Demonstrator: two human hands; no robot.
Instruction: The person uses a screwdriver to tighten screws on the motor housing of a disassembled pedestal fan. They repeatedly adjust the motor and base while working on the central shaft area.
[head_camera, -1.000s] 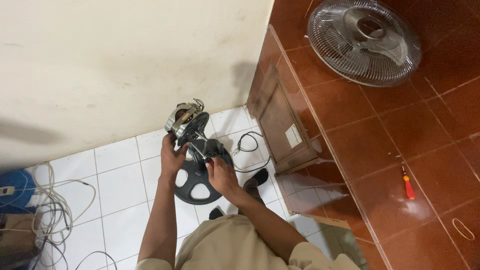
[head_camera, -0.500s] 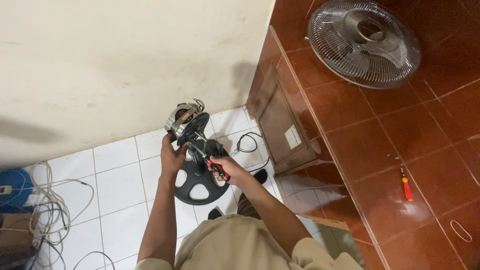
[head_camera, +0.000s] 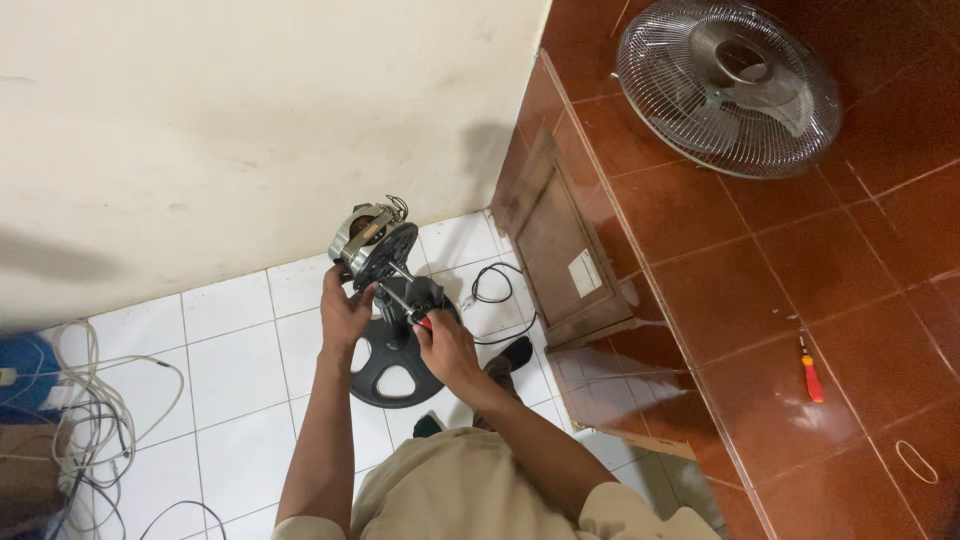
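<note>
Our left hand (head_camera: 343, 310) grips the bare metal fan motor (head_camera: 372, 243) atop its round black plastic base (head_camera: 395, 365) on the white tiled floor (head_camera: 240, 350); our right hand (head_camera: 447, 347) clasps a red-handled screwdriver (head_camera: 412, 313) against it. Nearby lies 1 wire fan guard (head_camera: 727, 85).

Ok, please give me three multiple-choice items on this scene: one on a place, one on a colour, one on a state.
1. Where does the fan grille lie?
A. on the brown tiled surface
B. on the white floor tiles
C. in the person's lap

2. What colour is the handle of the loose screwdriver?
A. blue
B. red
C. green

3. What is the left hand doing?
A. hanging free
B. gripping the fan motor
C. holding a cable

Answers: 1 A, it rests on brown tiles at upper right; 2 B, the handle is red; 3 B, its fingers close under the motor.
</note>
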